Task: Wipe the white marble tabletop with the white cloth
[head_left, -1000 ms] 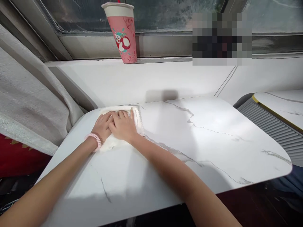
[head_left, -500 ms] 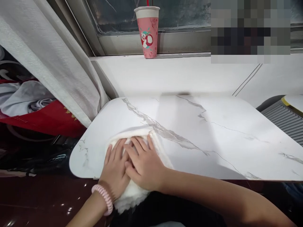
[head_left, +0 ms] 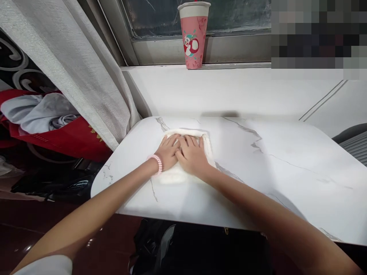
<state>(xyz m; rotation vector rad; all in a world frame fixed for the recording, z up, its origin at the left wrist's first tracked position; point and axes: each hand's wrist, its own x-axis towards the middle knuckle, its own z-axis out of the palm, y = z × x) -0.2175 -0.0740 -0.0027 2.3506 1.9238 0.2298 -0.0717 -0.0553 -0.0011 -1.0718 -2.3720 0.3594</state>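
A cream-white fluffy cloth (head_left: 174, 176) lies spread on the white marble-patterned tabletop (head_left: 289, 172), left of its middle. Flat on the cloth rests my left hand (head_left: 168, 153), fingers stretched forward, a pink coiled band round the wrist. My right hand (head_left: 192, 154) lies beside it, also pressing on the cloth with its fingers spread. It overlaps part of the left hand's fingers. Neither hand is wrapped round anything. Part of the cloth is hidden beneath both hands.
A pink paper cup (head_left: 195, 38) stands on the windowsill behind the table. At the left hangs a grey curtain (head_left: 94, 76), with a red bag (head_left: 57, 141) holding grey fabric beside it. A ribbed grey object (head_left: 354, 149) is at the right edge.
Both hands have slid the cloth forward across the tabletop, from the near edge towards the wall. My arms are stretched further out, and the view has shifted slightly.
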